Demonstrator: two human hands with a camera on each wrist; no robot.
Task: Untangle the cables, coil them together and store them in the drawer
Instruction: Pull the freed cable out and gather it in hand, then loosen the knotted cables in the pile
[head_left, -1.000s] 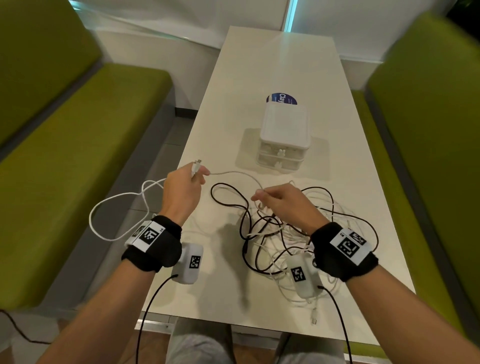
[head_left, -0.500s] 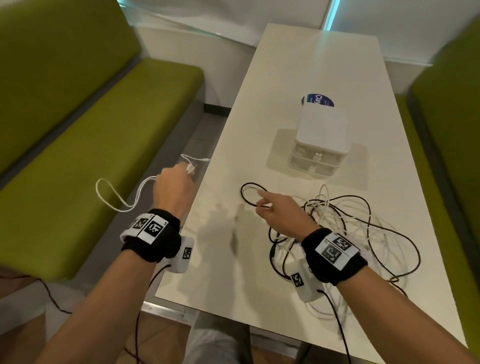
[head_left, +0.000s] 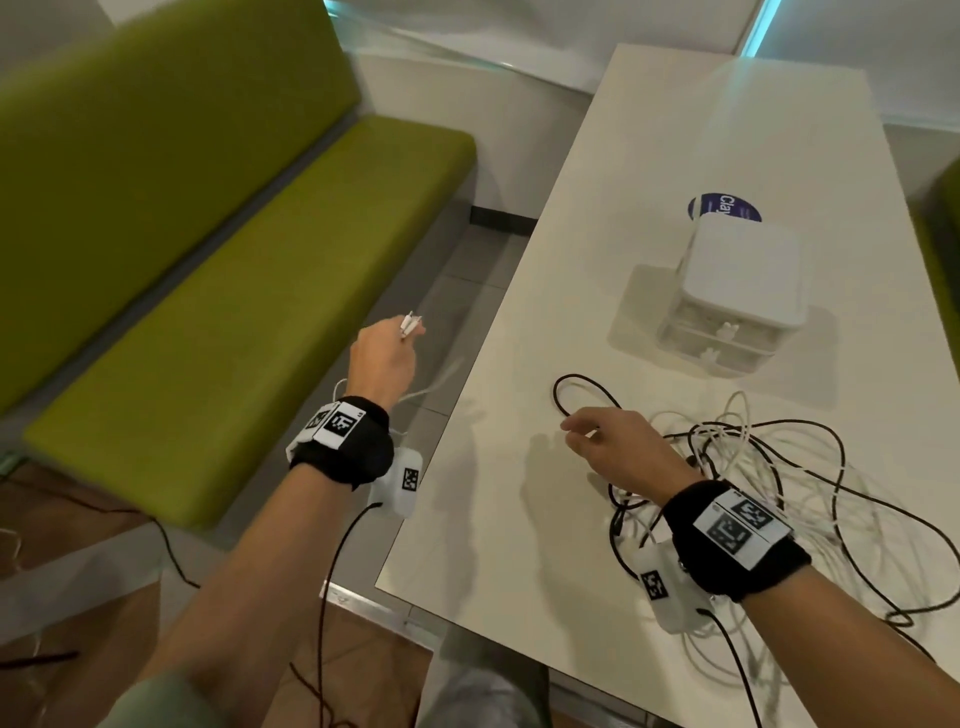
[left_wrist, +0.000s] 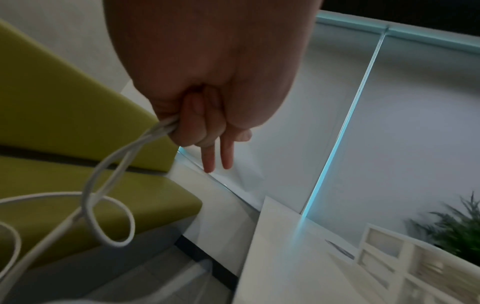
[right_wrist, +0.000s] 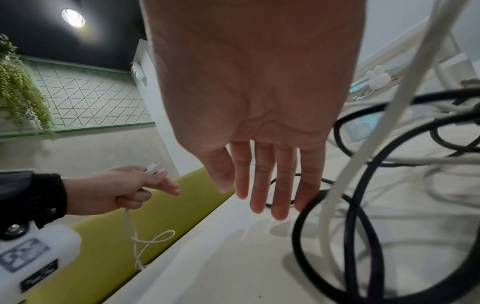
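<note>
Left of the table (head_left: 519, 519), the left hand (head_left: 382, 361) grips a white cable (left_wrist: 109, 181).
Right hand (head_left: 618, 447) hovers flat-fingered beside the tangle (head_left: 769, 467), perhaps touching a black loop (head_left: 582, 392).

Tabletop (head_left: 519, 519) to the right, bench seat (head_left: 234, 338) to its left, a strip of floor between. Drawer unit (head_left: 737, 291) on the tabletop, far side; a round sticker (head_left: 724, 207) just behind it. Cable tangle (head_left: 769, 467) on the tabletop before the unit. Right hand (head_left: 618, 447) above the tangle's left edge. Left hand (head_left: 382, 358) off the tabletop's left edge, a cable (left_wrist: 109, 185) hanging below it.
</note>
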